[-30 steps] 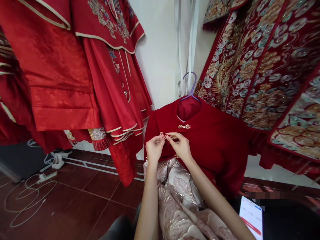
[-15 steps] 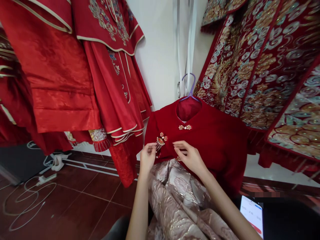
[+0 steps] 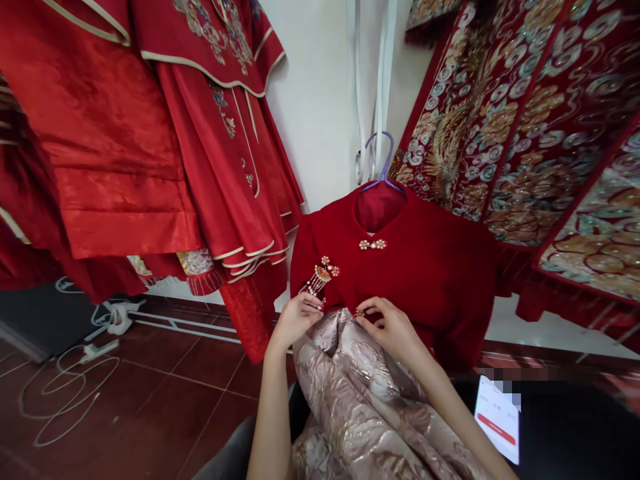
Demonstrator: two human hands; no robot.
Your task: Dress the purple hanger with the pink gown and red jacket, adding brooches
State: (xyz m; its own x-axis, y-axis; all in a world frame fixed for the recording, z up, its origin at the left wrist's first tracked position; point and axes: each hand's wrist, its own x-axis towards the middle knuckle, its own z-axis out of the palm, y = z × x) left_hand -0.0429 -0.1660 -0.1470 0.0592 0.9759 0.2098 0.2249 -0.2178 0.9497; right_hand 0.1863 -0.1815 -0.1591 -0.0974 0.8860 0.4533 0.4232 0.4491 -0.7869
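Observation:
A dark red velvet jacket (image 3: 420,267) hangs in front of me on a purple hanger (image 3: 384,172). A gold beaded clasp (image 3: 373,245) sits below its neckline. On its left chest is a fan-shaped brooch (image 3: 323,272) with bead tassels. My left hand (image 3: 295,321) is closed just under these tassels, its fingertips pinched together; what lies between them is hidden. Thumb and fingers of my right hand (image 3: 393,325) pinch a small gold clasp (image 3: 359,313) at the jacket's front edge. Beneath both hands spreads shiny pinkish-beige brocade cloth (image 3: 350,393).
Red garments (image 3: 120,153) hang at the left, and heavily embroidered ones (image 3: 530,153) at the right. A white metal pole (image 3: 383,73) stands behind the hanger. Cables (image 3: 67,400) lie on the tiled floor. A lit phone (image 3: 497,420) rests on a black surface at right.
Both hands have moved down to the jacket's lower front edge. My right fingers have closed on the small clasp. The brooch's tassels now hang at a slant, and the view has shifted slightly.

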